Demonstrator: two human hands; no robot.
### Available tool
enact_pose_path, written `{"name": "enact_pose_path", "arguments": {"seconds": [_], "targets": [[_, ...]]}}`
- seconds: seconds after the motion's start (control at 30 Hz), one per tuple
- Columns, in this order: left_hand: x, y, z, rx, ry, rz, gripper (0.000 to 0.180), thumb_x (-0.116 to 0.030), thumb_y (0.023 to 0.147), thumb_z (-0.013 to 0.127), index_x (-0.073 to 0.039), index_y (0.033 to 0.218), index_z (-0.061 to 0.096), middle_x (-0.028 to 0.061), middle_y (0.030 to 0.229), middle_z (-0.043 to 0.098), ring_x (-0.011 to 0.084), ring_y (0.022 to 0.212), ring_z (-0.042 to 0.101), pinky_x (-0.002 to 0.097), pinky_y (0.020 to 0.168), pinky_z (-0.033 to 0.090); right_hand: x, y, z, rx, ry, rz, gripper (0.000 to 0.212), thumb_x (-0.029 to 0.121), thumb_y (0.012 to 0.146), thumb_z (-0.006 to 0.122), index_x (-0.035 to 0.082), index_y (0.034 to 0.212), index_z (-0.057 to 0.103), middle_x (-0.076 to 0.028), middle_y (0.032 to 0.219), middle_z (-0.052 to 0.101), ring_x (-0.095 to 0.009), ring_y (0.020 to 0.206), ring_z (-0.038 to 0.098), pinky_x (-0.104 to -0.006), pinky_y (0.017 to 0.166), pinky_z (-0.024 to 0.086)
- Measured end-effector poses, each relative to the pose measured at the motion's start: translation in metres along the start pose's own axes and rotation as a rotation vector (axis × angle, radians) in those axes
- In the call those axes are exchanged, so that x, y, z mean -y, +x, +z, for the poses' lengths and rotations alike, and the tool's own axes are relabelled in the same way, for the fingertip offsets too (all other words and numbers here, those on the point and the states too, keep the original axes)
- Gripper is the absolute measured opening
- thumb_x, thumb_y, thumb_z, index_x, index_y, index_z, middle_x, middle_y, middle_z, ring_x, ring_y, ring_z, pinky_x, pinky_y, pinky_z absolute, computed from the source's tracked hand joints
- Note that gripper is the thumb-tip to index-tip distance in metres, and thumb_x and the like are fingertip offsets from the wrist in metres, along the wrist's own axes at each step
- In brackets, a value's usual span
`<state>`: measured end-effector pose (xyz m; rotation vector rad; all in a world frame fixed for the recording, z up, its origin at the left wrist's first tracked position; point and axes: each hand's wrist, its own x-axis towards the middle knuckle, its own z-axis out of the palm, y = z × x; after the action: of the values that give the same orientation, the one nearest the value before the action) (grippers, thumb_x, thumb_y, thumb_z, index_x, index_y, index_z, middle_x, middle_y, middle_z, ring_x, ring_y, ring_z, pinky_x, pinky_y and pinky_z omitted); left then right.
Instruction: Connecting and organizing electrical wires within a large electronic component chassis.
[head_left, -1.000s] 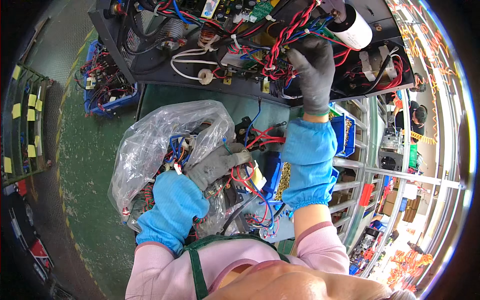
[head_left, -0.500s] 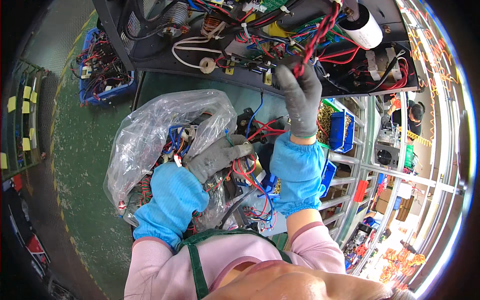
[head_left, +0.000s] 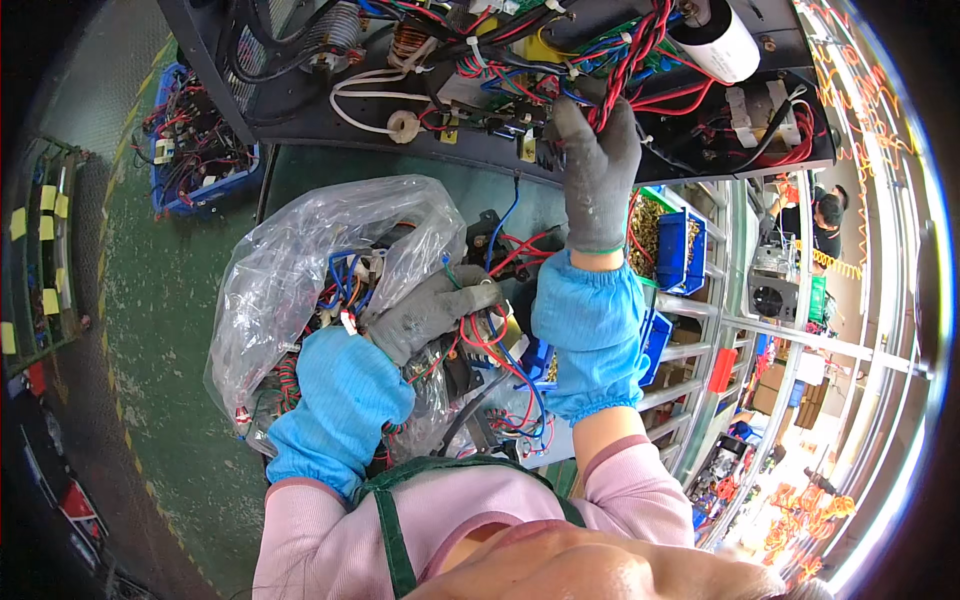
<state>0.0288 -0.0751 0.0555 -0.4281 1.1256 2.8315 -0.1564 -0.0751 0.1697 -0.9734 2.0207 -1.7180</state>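
My right hand (head_left: 600, 180), in a grey glove, reaches up to the near edge of a black metal chassis (head_left: 330, 140). Its thumb and fingers close around a twisted bundle of red and dark wires (head_left: 625, 75) that rises out of the chassis. Lower and to the left, my left hand (head_left: 430, 312), gloved too, is curled over loose red and blue wires (head_left: 490, 335); what lies inside its palm is hidden. Beside it, a clear plastic bag (head_left: 290, 260) holds more wired parts. Blue sleeves cover both forearms.
A blue crate (head_left: 205, 190) of wired parts stands on the green floor at left. On the right are a blue bin (head_left: 683, 255), small brass-coloured pieces (head_left: 645, 235) and a metal rail frame (head_left: 690, 310). A white cylinder (head_left: 720, 45) sits in the chassis.
The view has shifted slightly, so the chassis appears a little further left. My right hand remains on the twisted wires, which now stand more upright. My left hand has barely moved.
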Motion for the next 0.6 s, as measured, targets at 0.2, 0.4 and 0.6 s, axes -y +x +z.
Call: {"name": "enact_pose_path", "arguments": {"seconds": [0.2,0.4,0.6], "targets": [[-0.002,0.0,-0.002,0.016,0.015,-0.004,0.022,-0.027,0.093,0.059,-0.006,0.097,0.063,0.0004,0.086,0.063,0.0071,0.078,0.059,0.0223,0.073,0.047,-0.018,0.021,-0.01,-0.201,0.144,-0.266,0.031,0.006,0.083,0.065,0.001,0.112,0.054,-0.003,0.086,0.06,-0.008,0.071,0.055,-0.0241,0.067,0.048],[-0.01,-0.003,0.007,-0.071,0.024,0.005,0.024,-0.027,0.092,0.059,-0.004,0.097,0.064,0.0014,0.085,0.062,0.0079,0.076,0.057,0.0225,0.071,0.046,-0.004,0.035,-0.024,0.005,-0.317,-0.408,0.028,0.001,0.082,0.06,-0.001,0.11,0.059,-0.005,0.097,0.063,-0.01,0.082,0.057,-0.0238,0.074,0.047],[-0.006,-0.002,0.001,-0.038,-0.019,-0.012,0.022,-0.026,0.092,0.059,-0.004,0.094,0.065,-0.0005,0.08,0.061,0.0058,0.071,0.055,0.0208,0.067,0.044,0.0,0.053,-0.035,0.308,-0.217,-0.21,0.04,0.0,0.078,0.064,0.0,0.117,0.055,-0.008,0.109,0.063,-0.015,0.097,0.059,-0.029,0.087,0.047]]}}
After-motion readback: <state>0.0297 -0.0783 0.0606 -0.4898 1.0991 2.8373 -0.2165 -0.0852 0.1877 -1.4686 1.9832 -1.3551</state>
